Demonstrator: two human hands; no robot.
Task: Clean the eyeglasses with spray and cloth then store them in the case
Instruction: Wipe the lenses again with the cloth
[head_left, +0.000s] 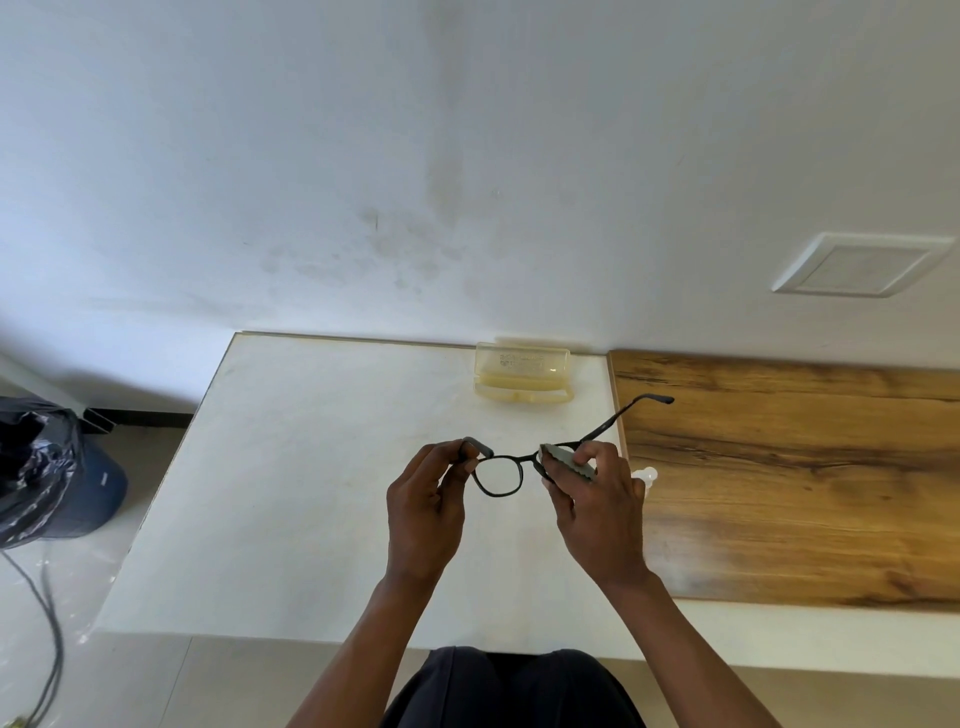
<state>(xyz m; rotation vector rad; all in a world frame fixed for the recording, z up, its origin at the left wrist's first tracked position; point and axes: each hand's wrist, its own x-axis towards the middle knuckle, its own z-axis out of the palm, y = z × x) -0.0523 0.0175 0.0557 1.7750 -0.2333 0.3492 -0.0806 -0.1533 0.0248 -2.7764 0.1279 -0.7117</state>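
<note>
Wiping one lens, glasses held up over the counter

The left hand (423, 512) pinches the glasses (498, 475) at their left hinge, while the right hand (597, 512) has its fingers (587, 457) clamped on a grey cloth (569, 462) folded over the right lens. The frame's long axis runs left to right between the hands. The case (523, 371) lies open at the counter's (311, 493) far edge (straight ahead, roughly equally near both hands). A spray bottle (647, 474) peeks out behind the right hand.
</note>
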